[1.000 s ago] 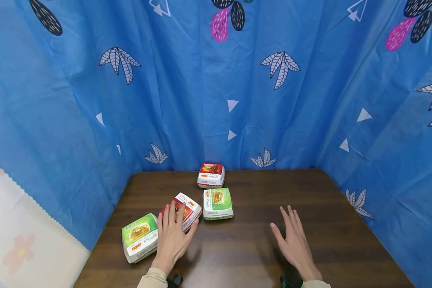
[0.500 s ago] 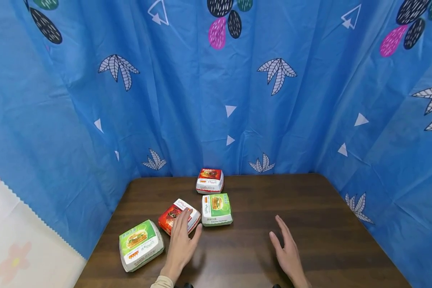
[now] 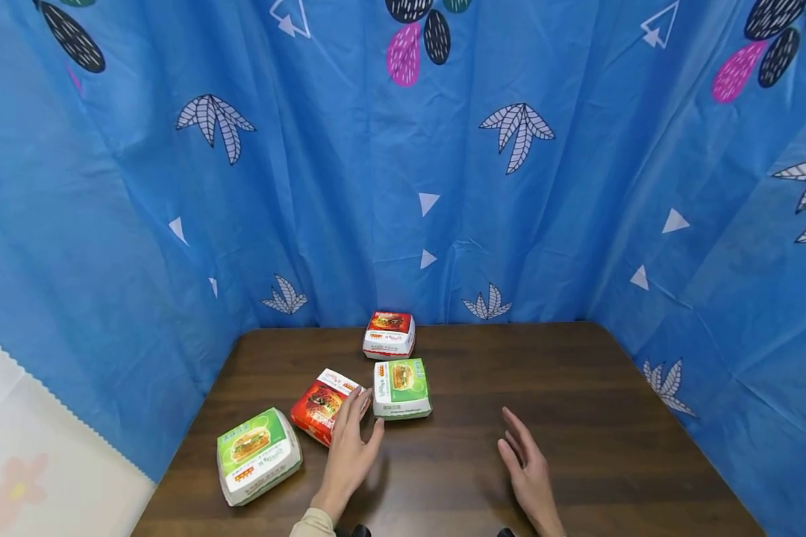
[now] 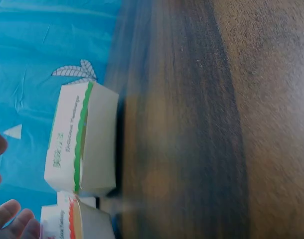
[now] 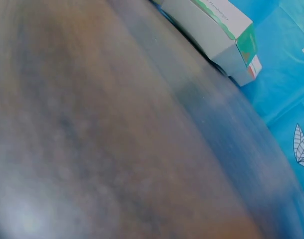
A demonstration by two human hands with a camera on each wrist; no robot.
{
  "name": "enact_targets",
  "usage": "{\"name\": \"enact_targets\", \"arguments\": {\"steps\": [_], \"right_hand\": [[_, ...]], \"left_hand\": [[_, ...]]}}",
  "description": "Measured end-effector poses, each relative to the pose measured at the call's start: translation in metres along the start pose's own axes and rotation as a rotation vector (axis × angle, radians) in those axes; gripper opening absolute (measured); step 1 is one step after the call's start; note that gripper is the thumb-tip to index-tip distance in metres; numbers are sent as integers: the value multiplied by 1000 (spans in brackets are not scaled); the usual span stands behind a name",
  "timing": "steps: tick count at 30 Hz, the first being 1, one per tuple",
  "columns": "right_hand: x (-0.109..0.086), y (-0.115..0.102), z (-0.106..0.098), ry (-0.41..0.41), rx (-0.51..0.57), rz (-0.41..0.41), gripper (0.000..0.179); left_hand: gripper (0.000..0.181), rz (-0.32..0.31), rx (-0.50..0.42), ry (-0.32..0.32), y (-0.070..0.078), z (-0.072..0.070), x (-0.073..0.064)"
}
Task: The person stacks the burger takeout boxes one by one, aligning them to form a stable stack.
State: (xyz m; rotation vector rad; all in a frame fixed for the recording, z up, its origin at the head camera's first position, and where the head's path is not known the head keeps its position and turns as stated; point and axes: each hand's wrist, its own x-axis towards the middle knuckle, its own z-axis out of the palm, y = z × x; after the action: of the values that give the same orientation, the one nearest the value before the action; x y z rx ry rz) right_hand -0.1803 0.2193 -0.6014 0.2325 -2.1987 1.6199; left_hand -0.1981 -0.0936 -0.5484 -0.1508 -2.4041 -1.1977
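Note:
My left hand (image 3: 351, 455) hovers over the table's left half with relaxed fingers. Its fingertips overlap the near right corner of a red-and-white burger box (image 3: 324, 406) in the head view. Just right of those fingertips sits a green-and-white burger box (image 3: 401, 389), whose side fills the middle of the left wrist view (image 4: 82, 139). A larger-looking green burger box (image 3: 258, 456) lies to the hand's left, set at an angle. Out to the right, my right hand (image 3: 529, 471) is held above bare wood, fingers loosely bent and holding nothing.
Another red burger box (image 3: 389, 335) stands at the back edge, behind the middle green one. The dark wooden table (image 3: 578, 388) meets a blue patterned curtain (image 3: 336, 186) at the back and sides. A pale flowered cloth (image 3: 40, 447) hangs at the left.
My left hand has shifted right, off most of the red box, uncovering its top. The right hand has drawn slightly left and its fingers have bent more. The boxes keep their places.

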Motion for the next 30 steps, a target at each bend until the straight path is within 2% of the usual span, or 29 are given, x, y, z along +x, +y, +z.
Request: {"name": "enact_targets", "arguments": {"steps": [5,11,15,19,24,27,30], "right_hand": [[2,-2,5,-4,-30,-2,55],[3,-4,6,-1,-48,2,53],[3,-5,7,23,-49,28,50],[2,-5,6,31,-27,32,48],[-3,-5,3,28,-4,-22,49],[-5,-6,2,18,-8,-50,50],[-1,-5,2,5,-10,-53,51]], "left_hand": [[59,23,-2,-4,-1,3,7],[64,-1,-16,-29,-6,14,10],[68,-25,-45,-18,-12,23,9],[72,-55,-94,-6,-18,35,5],[77,-105,-175,3,-23,49,-7],[78,-134,-227,21,-24,55,-13],[79,-147,-252,39,-26,57,-12]]}}
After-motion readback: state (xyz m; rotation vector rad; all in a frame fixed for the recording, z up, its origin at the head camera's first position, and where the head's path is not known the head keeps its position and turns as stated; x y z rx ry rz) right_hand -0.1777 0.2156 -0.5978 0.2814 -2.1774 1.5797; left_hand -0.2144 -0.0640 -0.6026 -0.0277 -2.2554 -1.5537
